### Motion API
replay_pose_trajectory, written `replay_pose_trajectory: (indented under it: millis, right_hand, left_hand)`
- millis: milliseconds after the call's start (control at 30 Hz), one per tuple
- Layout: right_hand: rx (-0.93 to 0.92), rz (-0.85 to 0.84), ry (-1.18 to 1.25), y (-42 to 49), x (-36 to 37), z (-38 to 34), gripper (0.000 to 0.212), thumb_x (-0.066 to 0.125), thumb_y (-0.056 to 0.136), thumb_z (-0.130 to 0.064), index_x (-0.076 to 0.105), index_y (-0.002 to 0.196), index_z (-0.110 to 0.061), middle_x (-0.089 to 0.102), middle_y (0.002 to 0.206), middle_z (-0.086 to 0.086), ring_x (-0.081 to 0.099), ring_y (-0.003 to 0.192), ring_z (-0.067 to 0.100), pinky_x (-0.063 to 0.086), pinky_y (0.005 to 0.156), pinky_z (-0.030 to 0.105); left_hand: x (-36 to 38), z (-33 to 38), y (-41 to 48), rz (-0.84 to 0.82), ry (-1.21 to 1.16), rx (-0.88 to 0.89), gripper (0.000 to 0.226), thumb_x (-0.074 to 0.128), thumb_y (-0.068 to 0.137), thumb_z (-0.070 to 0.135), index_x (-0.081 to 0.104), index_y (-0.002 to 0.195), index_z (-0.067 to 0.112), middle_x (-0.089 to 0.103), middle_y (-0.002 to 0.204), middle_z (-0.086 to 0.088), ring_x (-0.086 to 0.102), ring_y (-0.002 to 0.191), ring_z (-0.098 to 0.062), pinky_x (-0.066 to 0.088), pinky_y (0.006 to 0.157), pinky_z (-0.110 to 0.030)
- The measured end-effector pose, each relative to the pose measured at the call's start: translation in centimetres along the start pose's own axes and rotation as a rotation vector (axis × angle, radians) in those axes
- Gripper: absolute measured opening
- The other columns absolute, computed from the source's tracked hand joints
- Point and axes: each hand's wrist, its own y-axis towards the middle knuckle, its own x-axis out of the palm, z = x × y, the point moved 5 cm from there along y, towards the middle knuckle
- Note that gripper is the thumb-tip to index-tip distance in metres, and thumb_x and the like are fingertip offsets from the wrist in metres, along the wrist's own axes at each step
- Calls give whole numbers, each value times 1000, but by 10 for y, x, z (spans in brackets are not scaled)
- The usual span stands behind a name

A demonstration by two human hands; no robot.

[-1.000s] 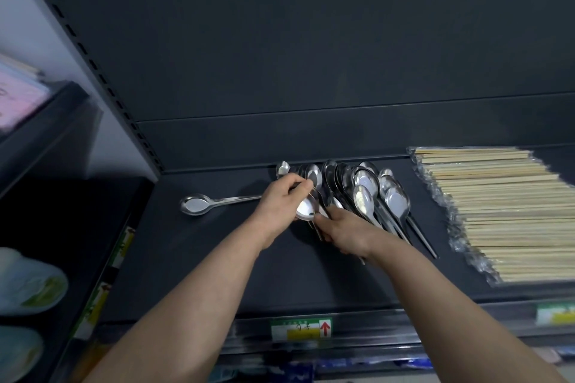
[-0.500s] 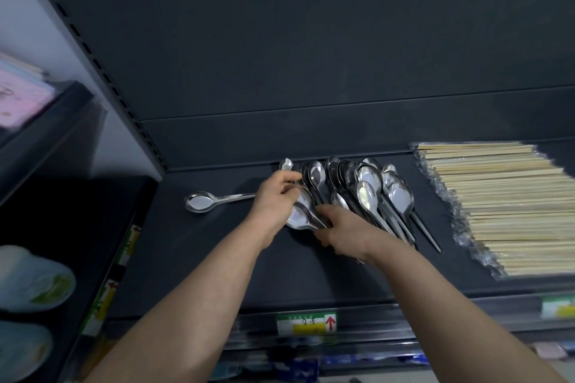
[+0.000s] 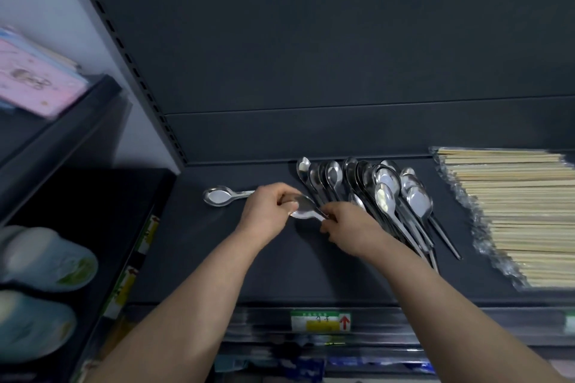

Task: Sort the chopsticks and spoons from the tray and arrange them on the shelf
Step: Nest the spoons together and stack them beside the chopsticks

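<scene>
Spoons (image 3: 367, 193) of polished steel lie bunched on the dark, matte shelf (image 3: 311, 274), their oval bowls fanned toward the back panel and their slim handles running together toward the front edge. Each bowl is smooth and mirror-bright, catching pale glints against the flat charcoal surface.

Between the two hands sits one held spoon (image 3: 306, 211), lifted at the left side of the bunch. The left hand (image 3: 267, 211) curls its fingers (image 3: 287, 196) round the bowl end, closed on the metal, while the right hand (image 3: 345, 227) pinches the handle end with thumb and forefinger, the other fingers tucked over the neighbouring handles. Both forearms are bare.

Well to the left, a single spoon (image 3: 219, 196) lies apart from the rest, crosswise on the shelf, bowl up and pointing left, its handle end hidden behind the left hand.

At the right end of the shelf rests a broad, flat stack of chopsticks (image 3: 510, 211), pale wooden sticks laid side by side in even rows inside crinkled clear plastic wrap, whose ruffled edge lies near the outermost spoon handles without touching them.

A green and yellow price label (image 3: 320, 320) with a red arrow sits on the shelf's front rail. On the neighbouring unit at left sit blurred, rounded pale-blue items (image 3: 43, 261) and, higher up, a pink flat package (image 3: 34, 81).
</scene>
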Motion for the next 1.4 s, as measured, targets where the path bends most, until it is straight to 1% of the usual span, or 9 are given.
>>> replay_pose_trajectory:
  millis: [100,300,400,533,767,933,1067,1167,1400]
  right_hand:
    - [-31,63,-165,6,6,-17,27,53,90,-21,64,113,-29,68,109,0,61,106,24,49,87,33]
    - [-168,152,-281,34,30,-61,20,56,91,-24,64,109,-25,63,112,3,59,107,27,48,86,35]
    - [-225,213,-349,49,40,-78,20,54,93,-24,63,111,-22,56,110,4,55,109,27,47,85,36]
    - [-231,269,-456,66,49,-86,24,52,94,-22,63,114,-30,55,111,0,49,113,22,41,89,35]
    - [-212,375,-499,80,56,-90,19,54,93,-24,60,110,-30,55,108,-4,48,109,19,37,86,34]
    - [-200,423,-507,85,57,-89,20,56,90,-15,62,105,-27,57,103,-3,52,104,22,39,84,36]
    - [-227,436,-540,84,57,-88,23,57,90,-17,62,109,-28,58,104,-3,52,104,22,40,85,38]
    - [-255,490,-561,77,50,-91,22,71,79,-15,68,96,-27,61,89,-3,58,90,23,44,75,36]
    - [-313,608,-545,37,19,-66,27,83,60,-10,70,76,-26,61,72,-3,61,72,25,47,59,35]
  left_hand:
    - [-29,-17,-6,131,159,-46,17,70,85,14,71,85,31,70,82,15,68,86,-9,54,80,-30]
    - [-87,-49,-14,387,329,-160,7,64,89,23,63,93,28,61,81,19,61,95,-14,51,79,-32]
    - [-101,-60,-10,412,440,-160,6,64,90,25,65,96,26,67,97,7,54,103,-20,48,79,-35]
    - [-113,-71,0,443,521,-136,6,66,87,23,67,93,22,56,114,-1,45,109,-26,46,86,-36]
    - [-120,-85,24,385,325,-116,13,66,89,18,55,97,18,67,96,0,63,92,-24,51,76,-40]
    - [-118,-86,32,360,272,-92,31,65,89,17,51,116,18,67,111,3,62,101,-23,51,81,-39]
    - [-120,-76,25,441,367,1,31,68,86,17,57,115,18,59,115,0,52,110,-22,47,87,-38]
    - [-117,-58,18,482,425,98,23,67,86,15,61,109,19,61,110,3,50,106,-20,46,82,-34]
    - [-59,-25,17,240,317,156,16,62,88,11,65,100,20,71,94,8,66,92,-13,54,80,-36]
